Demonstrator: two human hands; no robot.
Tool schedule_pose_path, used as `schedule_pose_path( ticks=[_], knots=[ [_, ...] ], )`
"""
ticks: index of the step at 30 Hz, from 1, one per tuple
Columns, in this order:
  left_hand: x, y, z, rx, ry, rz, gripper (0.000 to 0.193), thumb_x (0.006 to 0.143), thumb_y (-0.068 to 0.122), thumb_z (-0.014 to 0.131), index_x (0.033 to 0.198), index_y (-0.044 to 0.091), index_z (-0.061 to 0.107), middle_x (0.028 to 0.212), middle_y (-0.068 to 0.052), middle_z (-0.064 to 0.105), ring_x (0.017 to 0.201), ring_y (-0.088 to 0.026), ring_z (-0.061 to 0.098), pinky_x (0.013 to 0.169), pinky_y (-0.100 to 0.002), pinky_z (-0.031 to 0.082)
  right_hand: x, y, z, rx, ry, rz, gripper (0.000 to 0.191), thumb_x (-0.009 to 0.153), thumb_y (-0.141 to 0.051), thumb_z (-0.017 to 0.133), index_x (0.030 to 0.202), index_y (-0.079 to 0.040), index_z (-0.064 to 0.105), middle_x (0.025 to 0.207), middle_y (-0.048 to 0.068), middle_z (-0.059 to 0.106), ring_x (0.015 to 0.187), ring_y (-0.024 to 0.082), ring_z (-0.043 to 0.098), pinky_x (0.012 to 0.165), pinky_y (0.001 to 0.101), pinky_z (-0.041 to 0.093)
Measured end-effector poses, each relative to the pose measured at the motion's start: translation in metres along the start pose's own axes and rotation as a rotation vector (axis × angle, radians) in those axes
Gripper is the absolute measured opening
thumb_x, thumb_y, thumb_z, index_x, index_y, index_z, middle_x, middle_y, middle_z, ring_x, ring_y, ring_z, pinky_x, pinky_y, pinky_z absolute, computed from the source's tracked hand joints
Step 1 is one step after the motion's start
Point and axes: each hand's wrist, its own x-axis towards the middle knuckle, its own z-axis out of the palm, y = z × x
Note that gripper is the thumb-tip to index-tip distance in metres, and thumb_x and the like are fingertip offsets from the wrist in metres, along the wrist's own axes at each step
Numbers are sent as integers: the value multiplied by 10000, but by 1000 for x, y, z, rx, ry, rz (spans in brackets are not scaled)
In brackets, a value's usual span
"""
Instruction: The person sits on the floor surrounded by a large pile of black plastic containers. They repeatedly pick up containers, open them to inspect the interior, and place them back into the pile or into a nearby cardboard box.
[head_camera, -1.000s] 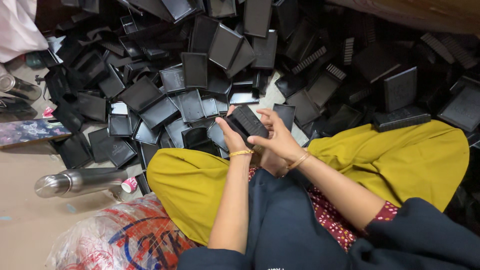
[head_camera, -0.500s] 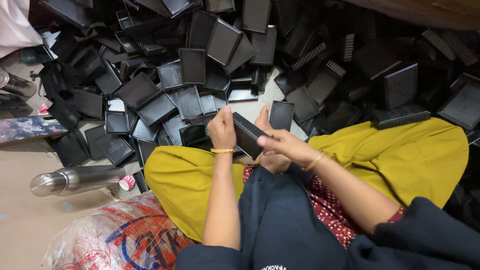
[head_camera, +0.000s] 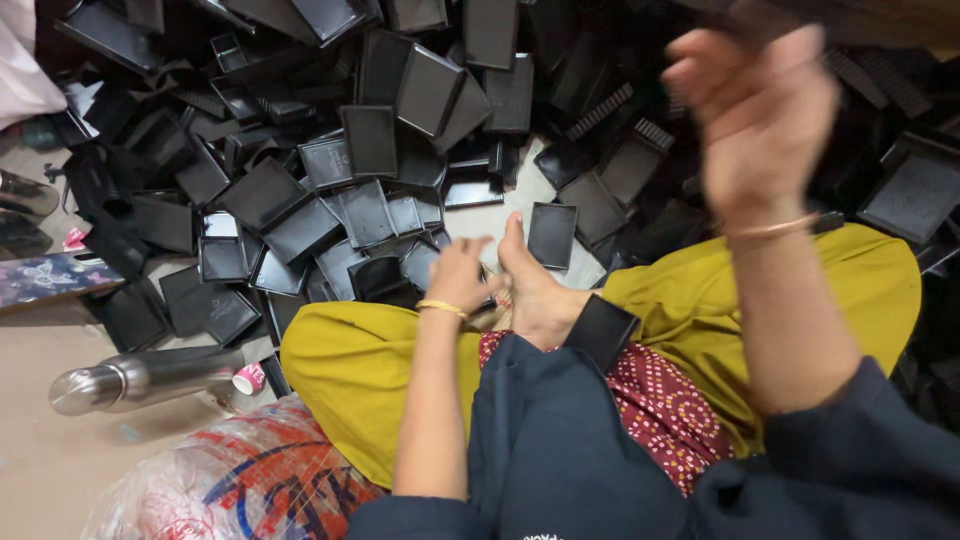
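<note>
Black plastic tray (head_camera: 600, 330) lies on your lap, against the yellow trousers (head_camera: 360, 370), just beside your left hand (head_camera: 462, 275), whose fingers curl loosely at the near edge of the floor's pile of trays (head_camera: 370, 140), holding nothing I can make out. Your right hand (head_camera: 765, 115) is raised, blurred and apparently empty. Steady it, then grip one tray by its rim.

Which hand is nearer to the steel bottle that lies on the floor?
Left. The left hand is low by the black trays, to the right of the steel bottle lying on the floor. The right hand is raised high, far to the right.
</note>
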Motion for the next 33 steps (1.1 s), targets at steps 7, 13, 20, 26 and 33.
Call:
schedule_pose_path(
  ticks=[7,13,20,26,33],
  knots=[
    [-4,6,41,535,-64,-91,385,819,302,796,1183,240,690,1313,-54,566,1310,-266,487,1110,-775,201,-22,141,-32,-1465,-312,408,400,904,-451,747,775,-73,738,836,250,724,799,402,724,783,466,583],
    [8,7,-11,-552,211,71,580,794,335,810,1296,113,621,1264,-78,634,1153,-231,606,1002,-426,441,-87,235,-48,-1397,-101,308,613,774,-205,775,1345,-62,606,1036,210,721,958,444,688,835,528,538],
    [11,3,3,-1613,380,-101,466,1050,373,545,1348,23,622,1271,-77,663,1122,-141,654,989,-278,526,-100,201,-22,-1156,-472,141,424,778,-268,799,1121,-68,650,1175,212,627,1092,377,645,967,419,520],
    [8,15,2,-1582,356,-55,550,1082,413,518,1455,12,567,1253,-87,649,1086,-150,632,974,-295,512,-98,205,0,-909,-454,-28,303,939,-216,811,1170,-88,662,1339,233,549,1275,344,507,1055,410,426],
    [0,31,-4,-1616,228,-126,624,1068,499,380,1495,64,513,1266,-106,687,1111,-192,669,993,-311,525,-97,204,1,-89,-418,719,322,893,-84,779,1119,-123,553,1003,-11,565,897,76,540,771,252,450]
  ],
)
